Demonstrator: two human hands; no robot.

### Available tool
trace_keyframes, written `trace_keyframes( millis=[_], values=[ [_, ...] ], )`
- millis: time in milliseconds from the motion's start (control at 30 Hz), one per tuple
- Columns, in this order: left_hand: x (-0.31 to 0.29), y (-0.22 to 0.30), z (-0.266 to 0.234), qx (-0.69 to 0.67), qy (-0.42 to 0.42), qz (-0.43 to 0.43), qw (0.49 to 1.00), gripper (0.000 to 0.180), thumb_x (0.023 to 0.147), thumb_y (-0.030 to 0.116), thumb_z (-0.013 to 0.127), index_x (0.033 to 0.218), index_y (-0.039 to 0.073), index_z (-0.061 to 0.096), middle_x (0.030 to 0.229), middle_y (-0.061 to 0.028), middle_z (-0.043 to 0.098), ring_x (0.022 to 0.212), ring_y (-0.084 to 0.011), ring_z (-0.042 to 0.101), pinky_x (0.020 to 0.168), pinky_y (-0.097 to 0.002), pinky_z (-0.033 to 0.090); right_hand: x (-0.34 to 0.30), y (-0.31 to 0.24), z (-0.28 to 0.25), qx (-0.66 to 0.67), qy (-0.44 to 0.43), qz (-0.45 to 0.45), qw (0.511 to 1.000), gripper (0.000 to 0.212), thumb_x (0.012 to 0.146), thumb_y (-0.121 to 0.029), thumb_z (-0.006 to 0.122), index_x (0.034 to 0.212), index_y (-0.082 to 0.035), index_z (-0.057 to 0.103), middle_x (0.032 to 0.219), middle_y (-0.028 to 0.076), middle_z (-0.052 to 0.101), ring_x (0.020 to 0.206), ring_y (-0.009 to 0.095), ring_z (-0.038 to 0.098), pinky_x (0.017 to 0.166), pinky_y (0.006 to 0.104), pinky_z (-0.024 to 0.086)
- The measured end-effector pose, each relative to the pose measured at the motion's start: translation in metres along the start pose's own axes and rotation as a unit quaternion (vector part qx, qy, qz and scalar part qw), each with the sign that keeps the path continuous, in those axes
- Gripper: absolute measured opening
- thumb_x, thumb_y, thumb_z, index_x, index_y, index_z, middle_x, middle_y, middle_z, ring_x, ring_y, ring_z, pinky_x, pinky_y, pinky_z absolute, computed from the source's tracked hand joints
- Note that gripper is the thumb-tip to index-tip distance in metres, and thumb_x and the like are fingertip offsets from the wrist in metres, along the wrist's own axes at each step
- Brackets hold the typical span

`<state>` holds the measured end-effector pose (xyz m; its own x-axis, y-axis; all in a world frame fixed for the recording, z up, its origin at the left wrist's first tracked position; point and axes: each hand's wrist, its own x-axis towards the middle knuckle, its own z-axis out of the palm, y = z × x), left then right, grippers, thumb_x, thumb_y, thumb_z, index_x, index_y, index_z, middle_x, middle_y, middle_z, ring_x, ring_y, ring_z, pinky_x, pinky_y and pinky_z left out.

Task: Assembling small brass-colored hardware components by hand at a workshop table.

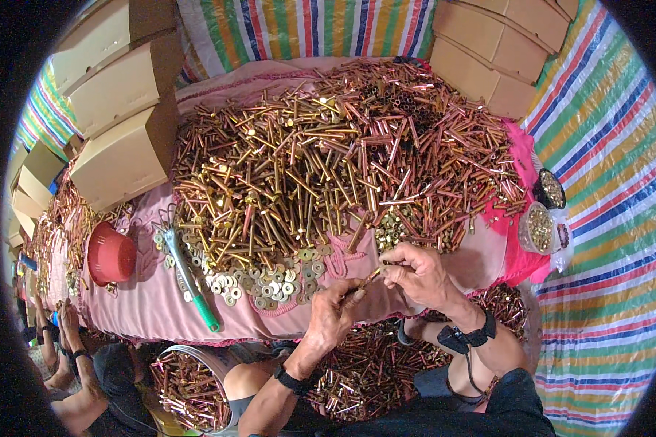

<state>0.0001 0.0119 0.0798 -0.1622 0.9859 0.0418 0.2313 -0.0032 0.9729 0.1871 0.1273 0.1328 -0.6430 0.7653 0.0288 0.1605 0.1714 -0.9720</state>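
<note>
My left hand (334, 313) is closed round a thin brass-coloured bolt (372, 276), which points up to the right. The fingers of my right hand (420, 277) are pinched together at the bolt's upper end; whether they also hold a small nut is hidden. Both hands are over the near edge of the pink cloth (270, 325). Just beyond my right hand lies a small heap of nuts (391, 231). Left of my hands, flat round washers (273, 282) are spread out. Behind them rises a big pile of golden bolts (284, 175), with copper-coloured metal sleeves (430, 131) towards the right.
A green-handled tool (200, 306) and a red plastic bowl (111, 253) are at the left. Cardboard boxes (124, 153) stand at both far corners. Tubs of small parts (538, 227) sit at the right. Below is a full bucket (191, 390); another person's hands (69, 320) work at far left.
</note>
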Motion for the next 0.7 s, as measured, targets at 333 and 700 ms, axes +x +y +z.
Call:
trace_keyframes(
  millis=[333, 700],
  values=[
    [0.001, 0.005, -0.004, 0.074, 0.022, 0.085, 0.993, 0.016, 0.094, 0.004, 0.07, 0.108, -0.001, 0.073, 0.084, -0.0161, 0.072, 0.076, -0.0223, 0.071, 0.07, -0.035, 0.054, 0.0, -0.009, 0.003, -0.115, 0.055, -0.088, 0.988, 0.032, 0.096, -0.032, 0.075, 0.105, -0.002, 0.067, 0.08, 0.01, 0.067, 0.066, 0.018, 0.065, 0.062, 0.0338, 0.054],
    [-0.004, -0.003, -0.004, 0.066, 0.016, 0.074, 0.995, 0.018, 0.094, 0.005, 0.07, 0.111, -0.001, 0.072, 0.089, -0.0163, 0.074, 0.082, -0.0215, 0.073, 0.073, -0.0343, 0.056, -0.002, -0.014, 0.004, -0.186, 0.028, -0.1, 0.977, 0.044, 0.1, -0.047, 0.066, 0.099, -0.003, 0.069, 0.074, 0.014, 0.066, 0.064, 0.025, 0.067, 0.062, 0.0367, 0.053]
  ],
)
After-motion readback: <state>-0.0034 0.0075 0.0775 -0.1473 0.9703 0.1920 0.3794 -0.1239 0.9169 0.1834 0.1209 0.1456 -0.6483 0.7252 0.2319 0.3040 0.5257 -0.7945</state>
